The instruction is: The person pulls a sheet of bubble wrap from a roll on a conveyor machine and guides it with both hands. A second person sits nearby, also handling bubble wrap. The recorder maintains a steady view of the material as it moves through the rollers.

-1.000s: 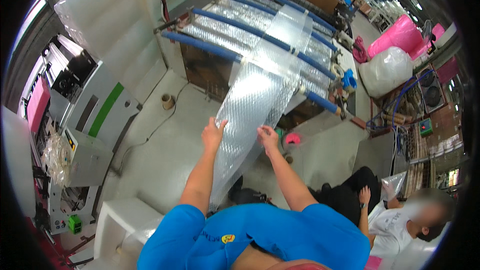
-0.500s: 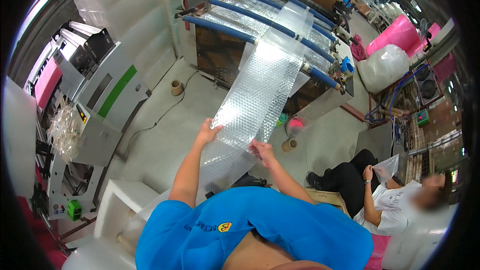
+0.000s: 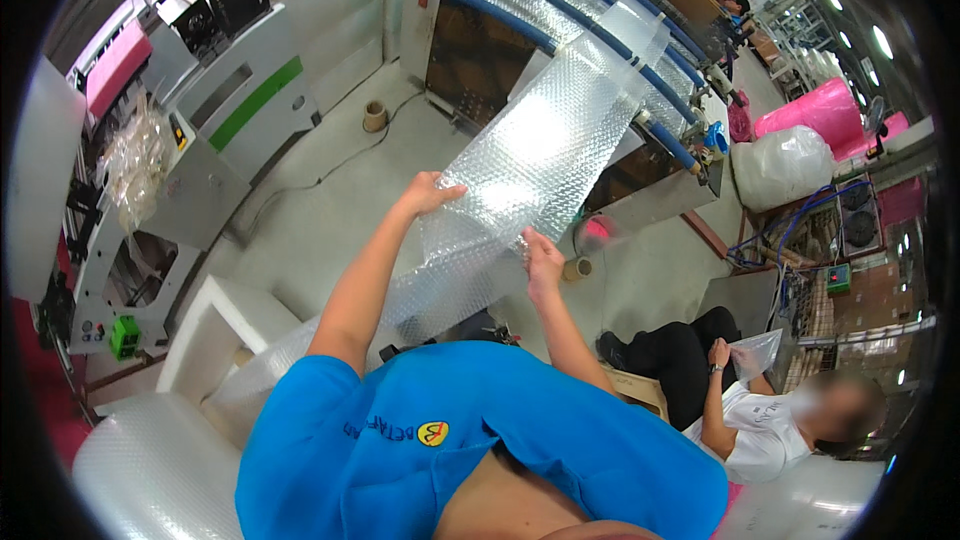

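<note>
A long strip of clear bubble wrap (image 3: 545, 140) runs from the blue rollers (image 3: 490, 13) of a machine down toward my body. My left hand (image 3: 432, 194) grips its left edge, thumb on top and the other fingers partly hidden. On the right edge, lower down, my right hand (image 3: 542, 256) pinches the film between thumb and fingers. Below my hands the strip slants on to the lower left, passing under my left forearm. A big roll of bubble wrap (image 3: 150, 470) lies at the lower left, beside a white foam block (image 3: 225, 320).
A grey machine with a green stripe (image 3: 255, 105) stands at left. Cardboard cores (image 3: 375, 117) and a cable (image 3: 320, 182) are on the floor. At right a seated person (image 3: 745, 420) holds a clear plastic sheet (image 3: 757, 354). Pink rolls (image 3: 815, 120) and a white bundle (image 3: 785, 168) lie beyond.
The view has shifted, so the scene sits differently. Both hands have moved farther from my body, still holding the bubble wrap's edges.
</note>
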The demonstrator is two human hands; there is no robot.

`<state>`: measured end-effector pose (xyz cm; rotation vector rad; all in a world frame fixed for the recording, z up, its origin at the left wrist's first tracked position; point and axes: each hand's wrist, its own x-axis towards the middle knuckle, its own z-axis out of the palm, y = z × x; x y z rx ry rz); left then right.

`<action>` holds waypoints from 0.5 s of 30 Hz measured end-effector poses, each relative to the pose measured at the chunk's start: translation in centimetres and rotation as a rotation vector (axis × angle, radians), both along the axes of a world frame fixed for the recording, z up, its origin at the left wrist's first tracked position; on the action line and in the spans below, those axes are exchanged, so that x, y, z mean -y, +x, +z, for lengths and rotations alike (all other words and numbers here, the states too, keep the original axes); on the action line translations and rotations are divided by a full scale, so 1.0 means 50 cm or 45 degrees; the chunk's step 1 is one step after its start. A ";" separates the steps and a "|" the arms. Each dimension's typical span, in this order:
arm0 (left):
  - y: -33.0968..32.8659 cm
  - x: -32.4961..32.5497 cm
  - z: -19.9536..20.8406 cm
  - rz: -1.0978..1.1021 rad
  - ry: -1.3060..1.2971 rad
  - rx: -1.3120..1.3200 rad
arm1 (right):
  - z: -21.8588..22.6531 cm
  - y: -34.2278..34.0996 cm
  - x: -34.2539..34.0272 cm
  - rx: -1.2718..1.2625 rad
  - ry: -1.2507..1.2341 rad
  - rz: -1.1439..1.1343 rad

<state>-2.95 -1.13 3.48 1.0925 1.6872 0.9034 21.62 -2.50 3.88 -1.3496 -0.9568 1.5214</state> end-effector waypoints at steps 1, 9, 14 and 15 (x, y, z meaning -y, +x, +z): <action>-0.005 0.006 -0.014 -0.094 -0.031 0.072 | -0.014 -0.004 0.010 0.030 -0.040 0.005; 0.013 0.057 -0.136 -0.052 -0.101 -0.241 | -0.116 -0.002 0.027 0.003 -0.129 0.088; 0.028 0.051 -0.187 0.007 -0.158 -0.175 | -0.163 0.016 0.014 0.037 -0.193 0.077; 0.026 0.046 -0.196 0.010 -0.188 -0.161 | -0.175 0.017 0.007 -0.005 -0.234 0.093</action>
